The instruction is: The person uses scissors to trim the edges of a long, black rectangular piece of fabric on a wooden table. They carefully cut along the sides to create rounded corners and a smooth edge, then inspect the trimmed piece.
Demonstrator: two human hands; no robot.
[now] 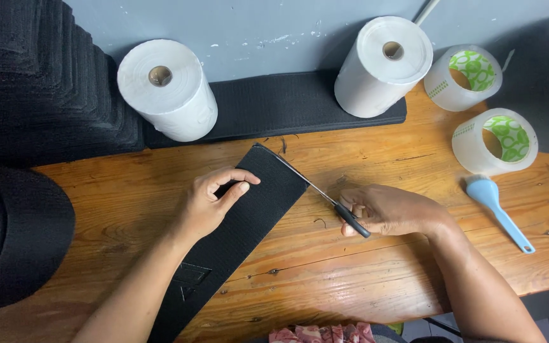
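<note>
A long black fabric strap (243, 222) lies diagonally across the wooden table (351, 279). My left hand (214, 200) rests on the strap near its far end, fingers curled and pressing it down. My right hand (386, 209) grips the black handle of a thin metal blade tool (316, 188). The blade lies along the strap's far right edge, its tip near the strap's top corner.
Two white paper rolls (168, 89) (386, 63) stand at the back on a black mat (274, 105). Two clear tape rolls (465, 76) (495, 141) and a light blue scoop (497, 209) sit at right. Black fabric stacks (39, 82) fill the left side.
</note>
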